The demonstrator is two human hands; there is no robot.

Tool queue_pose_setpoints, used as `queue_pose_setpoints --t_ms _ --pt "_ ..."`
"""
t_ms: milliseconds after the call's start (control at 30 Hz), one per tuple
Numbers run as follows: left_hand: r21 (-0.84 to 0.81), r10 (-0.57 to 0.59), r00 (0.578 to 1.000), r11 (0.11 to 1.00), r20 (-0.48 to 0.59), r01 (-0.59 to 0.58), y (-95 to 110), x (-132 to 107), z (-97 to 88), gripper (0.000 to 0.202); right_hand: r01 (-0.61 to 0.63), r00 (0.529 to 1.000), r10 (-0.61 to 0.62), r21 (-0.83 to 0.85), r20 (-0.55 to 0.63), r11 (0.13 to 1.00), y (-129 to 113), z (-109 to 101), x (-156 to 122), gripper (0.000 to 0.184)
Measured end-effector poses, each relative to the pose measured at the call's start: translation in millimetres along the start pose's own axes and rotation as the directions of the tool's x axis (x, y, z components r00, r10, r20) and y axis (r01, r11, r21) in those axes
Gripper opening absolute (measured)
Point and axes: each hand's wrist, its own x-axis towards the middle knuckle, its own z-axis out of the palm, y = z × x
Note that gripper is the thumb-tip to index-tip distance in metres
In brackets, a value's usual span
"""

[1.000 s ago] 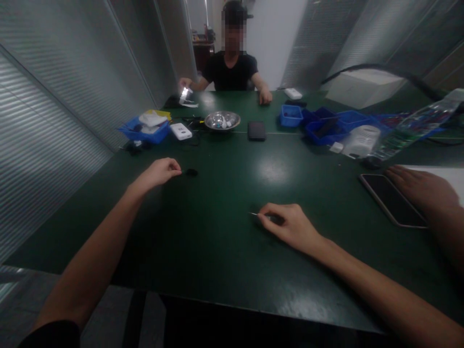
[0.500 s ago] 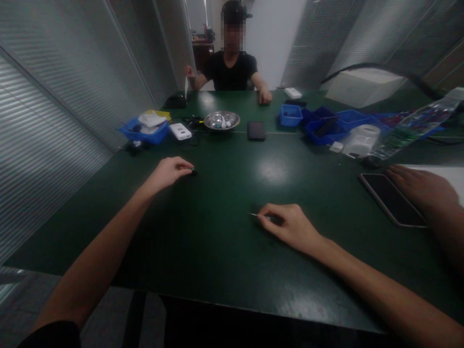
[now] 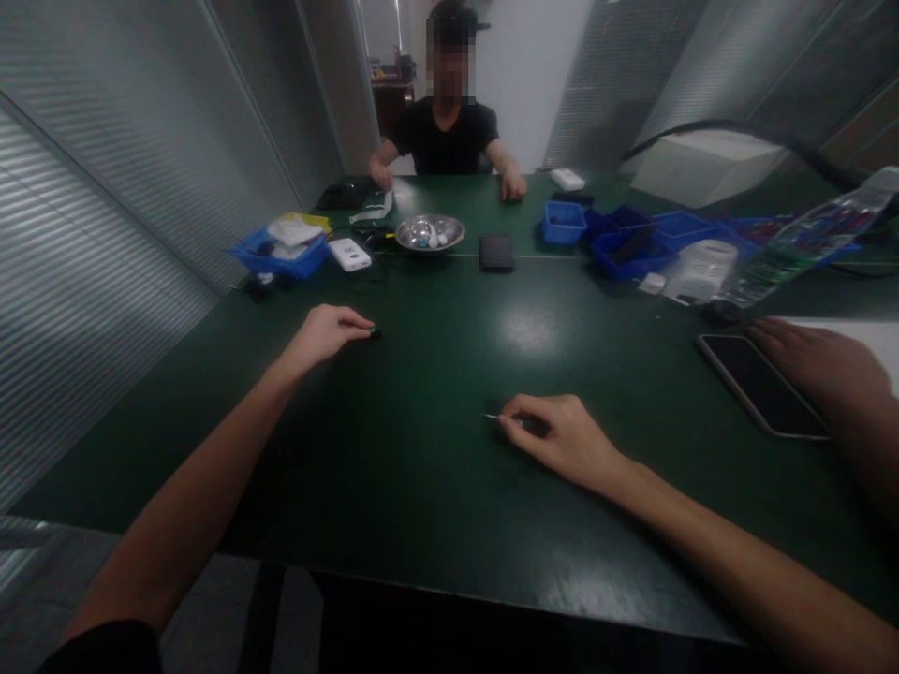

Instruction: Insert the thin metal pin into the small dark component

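My left hand point(image 3: 325, 333) rests low over the green table point(image 3: 421, 468), its thumb and fingertips closed on a small dark piece point(image 3: 375, 333) with a bit of green on it. Its exact kind is too small to tell. Nearer to me and to the right, my right hand point(image 3: 558, 435) is curled on the table. From its pinch a thin tool with a slim metal tip point(image 3: 490, 416) points left; the fingers hide most of its handle. The two hands are well apart.
Ahead stand a metal bowl point(image 3: 430, 245), a black flat item point(image 3: 496, 253), a white device point(image 3: 349, 254) and blue bins point(image 3: 564, 224). At right are a phone point(image 3: 762, 386), another person's hand point(image 3: 821, 360) and a plastic bottle point(image 3: 793, 248). A person point(image 3: 449, 136) sits opposite.
The person opposite has lowered a hand, and the white strip it held up now lies on the table. My own hands have hardly moved.
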Motion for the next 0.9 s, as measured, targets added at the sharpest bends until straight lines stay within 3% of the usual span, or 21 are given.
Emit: queue_pose_setpoints --t_ms 267,433,600,667,767,900 --pt "-0.176 -0.136 0.989 0.974 0.052 0.143 5 1 -1.3 0.021 0.003 1.0 -0.003 0.006 -0.001 1.0 -1 -1 -1 0.026" --pt "-0.303 -0.188 0.982 0.937 -0.019 0.174 2 6 9.6 0.016 0.0 1.0 -0.001 0.002 0.012 1.0 -3 -1 0 0.026" --pt "-0.318 -0.204 0.977 0.931 -0.053 0.178 -5 12 15.8 0.015 -0.012 1.0 0.012 -0.005 0.017 1.0 -1 1 0 0.026" --pt "-0.279 -0.156 0.987 0.95 -0.026 0.143 -5 11 15.8 0.017 -0.012 1.0 0.012 -0.007 0.014 1.0 -1 1 0 0.025" --pt "-0.243 -0.021 0.991 0.969 0.134 0.053 11 1 20.5 0.025 -0.017 1.0 0.018 -0.007 0.011 1.0 0 2 1 0.025" --pt "-0.22 0.247 0.918 0.958 0.31 -0.184 60 -27 47.0 0.029 -0.025 1.0 0.025 -0.003 0.011 1.0 0 2 2 0.025"
